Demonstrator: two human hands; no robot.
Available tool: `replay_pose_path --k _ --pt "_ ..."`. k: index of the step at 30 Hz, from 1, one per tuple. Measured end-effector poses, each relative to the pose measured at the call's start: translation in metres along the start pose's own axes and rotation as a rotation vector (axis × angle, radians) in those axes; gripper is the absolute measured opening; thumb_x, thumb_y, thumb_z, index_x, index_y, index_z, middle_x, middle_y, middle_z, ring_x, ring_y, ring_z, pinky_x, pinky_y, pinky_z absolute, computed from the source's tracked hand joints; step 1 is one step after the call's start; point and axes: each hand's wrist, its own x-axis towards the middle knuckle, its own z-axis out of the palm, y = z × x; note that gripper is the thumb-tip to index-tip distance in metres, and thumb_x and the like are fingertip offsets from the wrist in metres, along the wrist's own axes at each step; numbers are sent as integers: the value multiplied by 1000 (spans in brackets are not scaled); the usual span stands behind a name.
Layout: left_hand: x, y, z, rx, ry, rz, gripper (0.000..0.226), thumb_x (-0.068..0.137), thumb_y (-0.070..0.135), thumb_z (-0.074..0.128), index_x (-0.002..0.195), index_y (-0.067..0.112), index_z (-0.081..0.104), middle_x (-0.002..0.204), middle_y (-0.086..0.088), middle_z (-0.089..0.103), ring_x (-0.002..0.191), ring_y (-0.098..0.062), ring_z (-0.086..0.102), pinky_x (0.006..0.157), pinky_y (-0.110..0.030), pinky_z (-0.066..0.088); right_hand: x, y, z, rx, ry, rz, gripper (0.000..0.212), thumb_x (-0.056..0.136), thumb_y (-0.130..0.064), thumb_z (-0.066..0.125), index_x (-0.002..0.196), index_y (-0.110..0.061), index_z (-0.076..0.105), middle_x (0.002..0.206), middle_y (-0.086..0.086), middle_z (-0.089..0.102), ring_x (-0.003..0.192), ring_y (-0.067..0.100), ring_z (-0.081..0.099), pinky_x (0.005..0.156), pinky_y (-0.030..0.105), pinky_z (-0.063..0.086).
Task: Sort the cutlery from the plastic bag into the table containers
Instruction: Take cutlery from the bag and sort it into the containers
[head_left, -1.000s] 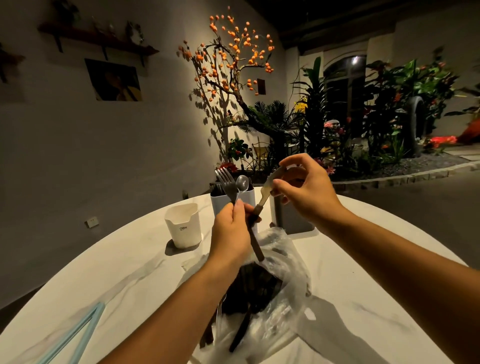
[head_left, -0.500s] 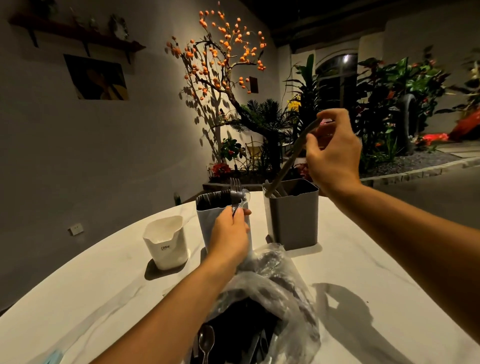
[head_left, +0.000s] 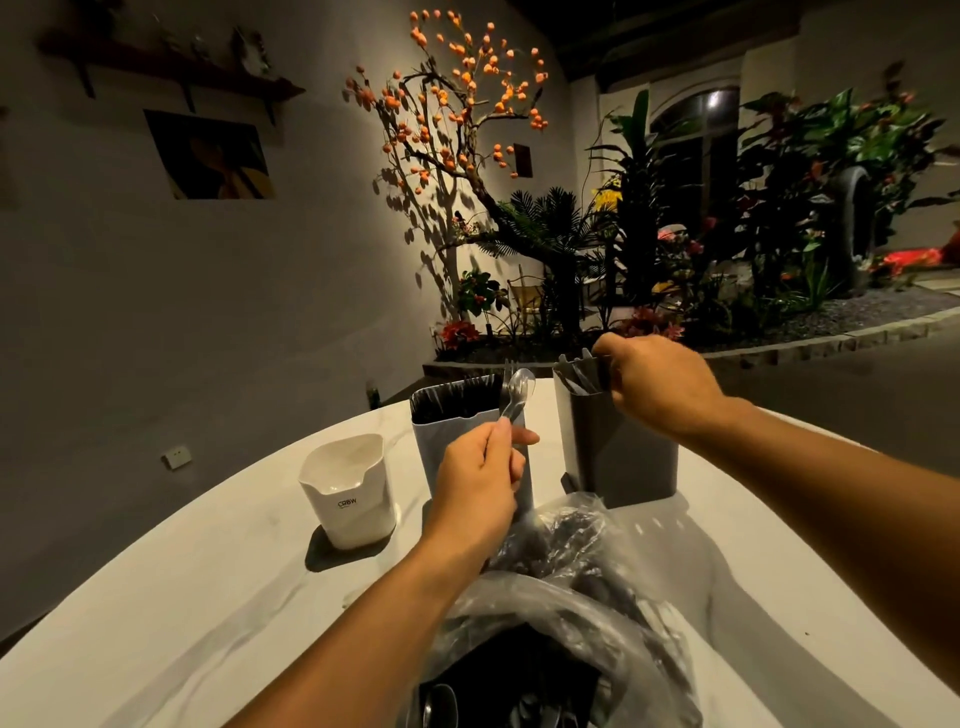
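Observation:
A clear plastic bag (head_left: 587, 582) with dark-handled cutlery lies on the table in front of me. Behind it stand three containers: a white one (head_left: 349, 491), a light grey one (head_left: 451, 431) and a dark grey one (head_left: 631, 460). My left hand (head_left: 480, 486) is in front of the light grey container and grips a spoon (head_left: 519, 391) and a fork, heads up. My right hand (head_left: 660, 387) is at the rim of the dark grey container, fingers closed on a knife (head_left: 582, 366) that stands mostly inside among other pieces.
The round white marble table (head_left: 156, 623) curves away on the left and right. A wall with a shelf and a picture is on the left. A lit tree and a bed of plants stand behind the table.
My right hand has come down from above and lowered the knife into the dark grey container. My left hand has stayed in front of the light grey container with the spoon and fork.

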Motion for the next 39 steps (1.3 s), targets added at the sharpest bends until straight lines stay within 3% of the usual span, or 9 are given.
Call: replay_pose_path --k 3,5,9,14,19,23,26,34,39 --pt "-4 5 -2 -48 -23 -18 43 107 35 33 92 15 68 64 -2 45 48 -9 33 46 -23 26 5 -9 -5 -20 22 -2 35 97 -30 54 131 -24 57 121 5 58 111 25 52 94 42 46" --pt "-6 9 -2 -71 -25 -29 44 107 35 32 86 16 66 61 -2 46 47 -9 33 45 -22 26 7 -26 -19 326 4 7 32 100 -31 49 127 -19 62 117 4 62 106 22 56 89 36 49" --pt "-8 16 -4 -140 38 -85 45 107 36 31 87 9 61 63 -6 51 44 -6 37 42 -16 31 -1 -62 -43 1107 -419 33 23 97 -23 59 117 -15 66 100 4 72 87 16 70 71 24 56" --pt "-9 20 -13 -191 54 -149 45 106 38 29 101 8 62 63 -4 61 47 -8 45 44 -19 34 -6 -78 -39 1225 -372 41 28 88 -9 70 115 -11 63 89 5 72 77 10 71 68 25 58" --pt "-1 12 -33 -6 352 -57 41 107 34 30 92 25 67 91 3 69 87 -11 63 69 -24 46 4 -86 -50 1388 -151 205 28 87 3 65 113 -6 59 90 9 65 77 14 69 62 22 56" --pt "6 5 -56 23 464 -45 43 107 31 30 86 21 66 73 0 54 71 -16 49 62 -28 39 24 -82 -50 1231 284 338 29 84 -6 65 107 -21 56 101 5 63 97 22 65 79 35 59" --pt "0 0 -58 104 431 -76 42 107 31 31 87 23 67 64 -1 44 60 -15 39 57 -29 33 28 -84 -44 1049 391 279 28 85 -14 67 108 -25 54 102 -3 62 98 15 62 81 23 54" --pt "-6 -6 -70 -28 443 -222 57 102 54 26 59 23 46 54 2 41 64 -21 41 70 -38 33 17 -111 1 371 -121 53 25 87 -29 70 111 -29 61 107 1 67 98 24 61 81 37 53" --pt "-8 -13 -85 43 441 -282 35 101 34 35 69 20 41 73 -7 44 73 -22 41 78 -49 48 6 -137 4 261 39 -165 27 94 -36 59 117 -22 63 116 3 55 108 20 48 89 35 45"
